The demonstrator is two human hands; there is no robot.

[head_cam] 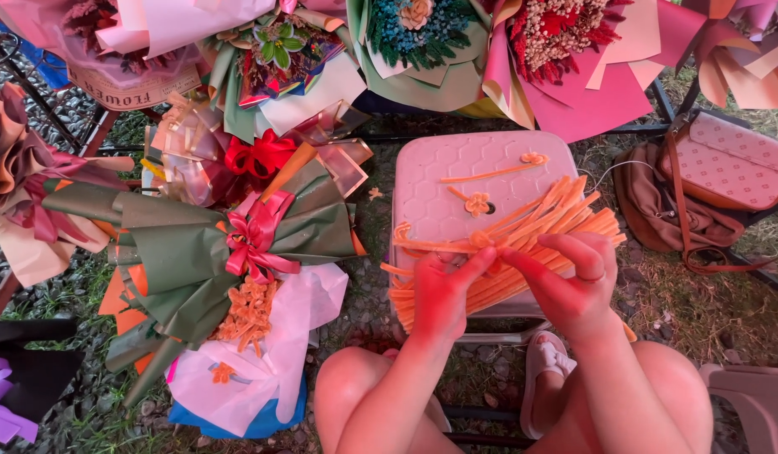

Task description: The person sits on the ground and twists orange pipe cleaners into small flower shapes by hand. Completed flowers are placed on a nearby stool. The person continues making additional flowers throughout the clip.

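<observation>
Twisting an orange pipe cleaner (481, 241) into a small flower | left hand (444, 290) and right hand (574, 282) both pinching it above the pink stool (456, 168) | next, likely: tighter petal loop, steady pinch.

bare arms, ring (592, 277), white sandal (547, 363)

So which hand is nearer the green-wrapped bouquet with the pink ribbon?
Left. The left hand is over the orange stems on the stool, a short way right of the bouquet. The right hand is farther right still.
</observation>
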